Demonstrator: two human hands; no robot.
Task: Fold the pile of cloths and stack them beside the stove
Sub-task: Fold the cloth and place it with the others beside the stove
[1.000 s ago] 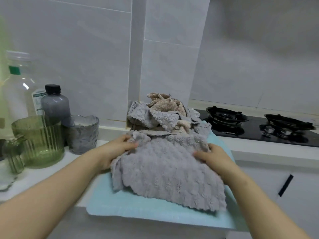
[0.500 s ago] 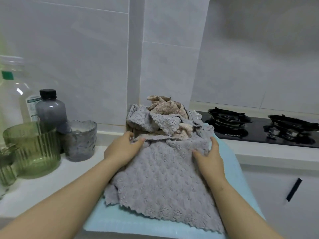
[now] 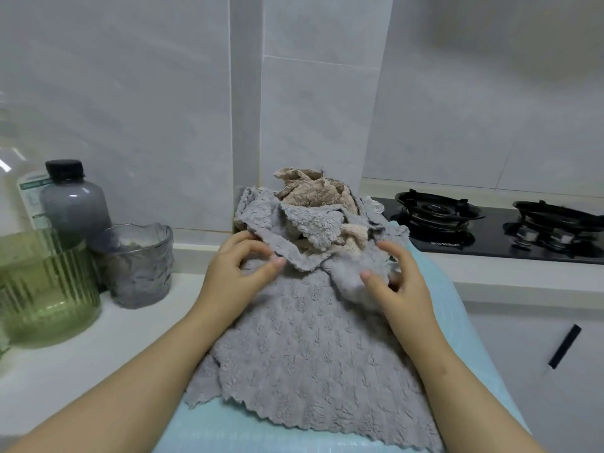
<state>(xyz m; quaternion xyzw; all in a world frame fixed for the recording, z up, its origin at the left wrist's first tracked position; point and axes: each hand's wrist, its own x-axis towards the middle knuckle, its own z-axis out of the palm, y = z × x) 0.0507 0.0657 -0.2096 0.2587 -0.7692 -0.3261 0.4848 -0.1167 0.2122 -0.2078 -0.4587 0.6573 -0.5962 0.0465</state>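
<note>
A grey textured cloth (image 3: 310, 354) lies spread on a light blue mat (image 3: 457, 322) in front of me. Behind it, against the wall, sits a crumpled pile of grey and beige cloths (image 3: 313, 217). My left hand (image 3: 238, 266) is at the spread cloth's far left edge, fingers curled, thumb pinching the fabric where it meets the pile. At the far right corner my right hand (image 3: 392, 279) grips the cloth, which is bunched and raised a little under its fingers. The black gas stove (image 3: 490, 230) is to the right of the pile.
On the white countertop (image 3: 98, 354) to the left stand a green ribbed glass jug (image 3: 49, 295), a grey glass cup (image 3: 140, 266) and a dark-capped bottle (image 3: 73, 204). A white cabinet with a black handle (image 3: 564, 346) is below the stove.
Both hands went from pressing flat on the grey cloth to curling round its far edge. The right corner has lifted and bunched up. The view has shifted down and closer.
</note>
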